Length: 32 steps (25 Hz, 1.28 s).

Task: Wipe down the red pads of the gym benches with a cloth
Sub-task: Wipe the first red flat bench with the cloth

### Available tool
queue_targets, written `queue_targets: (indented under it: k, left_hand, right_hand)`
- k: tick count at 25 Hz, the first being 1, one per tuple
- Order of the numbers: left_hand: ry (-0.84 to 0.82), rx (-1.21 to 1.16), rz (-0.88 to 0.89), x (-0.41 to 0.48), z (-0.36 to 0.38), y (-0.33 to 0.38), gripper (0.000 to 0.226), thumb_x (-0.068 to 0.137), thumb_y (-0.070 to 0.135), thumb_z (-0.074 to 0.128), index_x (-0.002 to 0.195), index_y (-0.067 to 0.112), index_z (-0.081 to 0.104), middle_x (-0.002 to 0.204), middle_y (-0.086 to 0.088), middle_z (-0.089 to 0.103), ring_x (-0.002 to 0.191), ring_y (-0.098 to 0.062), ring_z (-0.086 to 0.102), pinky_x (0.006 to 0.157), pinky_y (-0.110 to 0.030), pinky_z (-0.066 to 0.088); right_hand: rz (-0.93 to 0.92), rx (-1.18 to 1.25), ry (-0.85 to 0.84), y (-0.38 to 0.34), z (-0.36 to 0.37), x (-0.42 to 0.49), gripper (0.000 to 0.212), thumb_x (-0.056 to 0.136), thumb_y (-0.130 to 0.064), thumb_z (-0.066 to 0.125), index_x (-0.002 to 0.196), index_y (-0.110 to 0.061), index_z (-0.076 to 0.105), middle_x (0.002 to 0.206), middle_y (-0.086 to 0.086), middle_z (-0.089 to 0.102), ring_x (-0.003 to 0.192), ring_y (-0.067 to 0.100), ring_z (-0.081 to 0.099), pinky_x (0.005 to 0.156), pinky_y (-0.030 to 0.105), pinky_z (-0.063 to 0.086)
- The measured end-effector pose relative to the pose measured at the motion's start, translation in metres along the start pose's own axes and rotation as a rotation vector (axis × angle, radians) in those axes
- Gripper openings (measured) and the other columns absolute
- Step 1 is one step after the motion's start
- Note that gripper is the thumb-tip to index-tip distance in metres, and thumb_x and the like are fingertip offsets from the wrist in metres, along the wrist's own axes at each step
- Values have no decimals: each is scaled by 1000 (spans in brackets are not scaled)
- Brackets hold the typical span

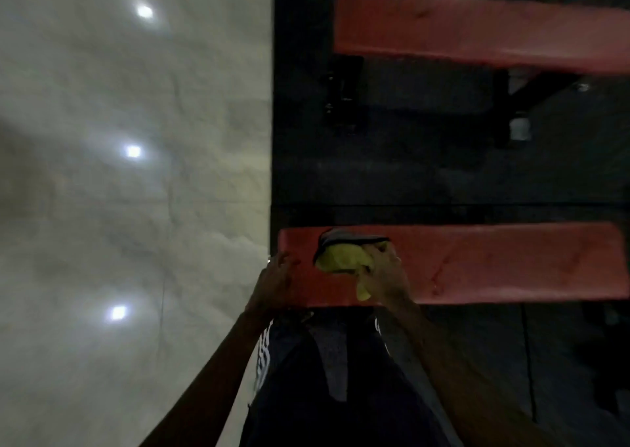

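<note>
Bunching the crumpled yellow cloth [341,259] in the clenched right hand [388,272] on the near red bench pad [511,262] could leave unwiped streaks, while the left hand [278,277] rests at its end (grip unclear).

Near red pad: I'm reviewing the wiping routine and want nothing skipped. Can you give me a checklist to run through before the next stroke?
1. Cloth held: ok, the right hand grips the yellow cloth.
2. Cloth on the near red pad: ok, it lies on the top face.
3. Bench steadied: ok, the left hand rests on the pad's left end.
4. Stroke path rightward: ok, bare pad shows there.
5. Far red pad wiped: cannot tell, the picture is dim.
</note>
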<state>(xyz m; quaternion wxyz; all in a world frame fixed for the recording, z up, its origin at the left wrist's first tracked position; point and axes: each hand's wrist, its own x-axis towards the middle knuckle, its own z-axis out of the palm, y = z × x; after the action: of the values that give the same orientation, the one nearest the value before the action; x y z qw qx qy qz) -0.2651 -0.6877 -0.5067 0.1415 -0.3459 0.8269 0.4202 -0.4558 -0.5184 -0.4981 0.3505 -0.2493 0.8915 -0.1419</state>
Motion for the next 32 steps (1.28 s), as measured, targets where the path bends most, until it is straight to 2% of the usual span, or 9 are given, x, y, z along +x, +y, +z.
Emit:
queue_targets:
  k: [4, 7, 11, 14, 17, 20, 24, 28, 32]
  left_hand:
    - [99, -275, -495, -4, 53, -49, 34, 90, 14, 51, 118, 1, 65, 120, -23, 57, 111, -37, 58, 90, -29, 42]
    - [121, -397, -638, 1, 102, -85, 25, 98, 11, 53, 117, -3, 60, 112, -28, 59, 109, -41, 55, 81, -31, 37]
    - [181, -494, -594, 19, 148, -105, 83, 88, 65, 31, 151, 12, 35, 131, -25, 49, 114, -42, 53, 92, -48, 48]
    - [230, -400, -528, 43, 163, -111, 76, 92, 64, 22, 159, 27, 18, 134, -24, 48, 115, -42, 53, 97, -52, 46]
    - [237, -348, -499, 55, 178, -126, 62, 101, 58, 19, 158, 39, 3, 142, -19, 44, 126, -41, 45, 104, -55, 36]
    - [266, -344, -497, 62, 194, -137, 59, 104, 52, 25, 157, 42, 2, 143, -20, 42, 127, -42, 42, 105, -57, 30]
    - [344, -370, -449, 64, 203, -147, 59, 103, 54, 27, 157, 43, 5, 139, -19, 45, 126, -43, 45, 107, -58, 28]
    - [415, -498, -424, 55, 213, -147, 57, 104, 53, 31, 156, 44, 9, 152, -11, 39, 138, -36, 35, 111, -58, 22]
    - [595, -703, -374, 12, 255, -145, 57, 104, 52, 28, 158, 38, 16, 160, 1, 32, 144, -22, 34, 115, -57, 30]
  right_hand:
    - [-143, -287, 215, 7, 34, 67, 67, 79, -8, 70, 142, -20, 49, 129, 21, 47, 111, 43, 54, 89, 51, 52]
    - [-232, -484, 22, 37, 100, 82, 68, 79, -10, 65, 143, -22, 45, 120, 19, 51, 101, 42, 58, 89, 52, 51]
    - [-455, -470, 3, 67, 137, 72, 38, 92, -43, 53, 117, -16, 63, 111, 15, 59, 96, 38, 60, 81, 44, 51]
    - [-541, -495, 130, 60, 126, 115, 44, 86, -49, 49, 114, -19, 65, 120, 15, 57, 101, 38, 59, 82, 46, 48]
    - [-704, -587, -87, 63, 133, 134, 74, 87, -46, 53, 155, -31, 29, 157, 9, 34, 136, 35, 43, 102, 52, 42]
    - [-716, -725, -43, 60, 150, 136, 81, 90, -55, 50, 159, -40, 9, 167, 5, 16, 152, 31, 20, 119, 59, 18]
    - [-654, -674, 49, 40, 174, 143, 79, 96, -68, 40, 161, -30, 14, 167, 8, 18, 154, 32, 14, 124, 52, 13]
    - [-441, -494, 165, -19, 201, 170, 69, 97, -64, 40, 153, -23, 34, 159, 7, 36, 147, 31, 31, 120, 50, 24]
    - [-655, -562, 109, 10, 193, 158, 65, 98, -62, 41, 154, -28, 34, 161, 2, 32, 149, 28, 28, 115, 50, 29]
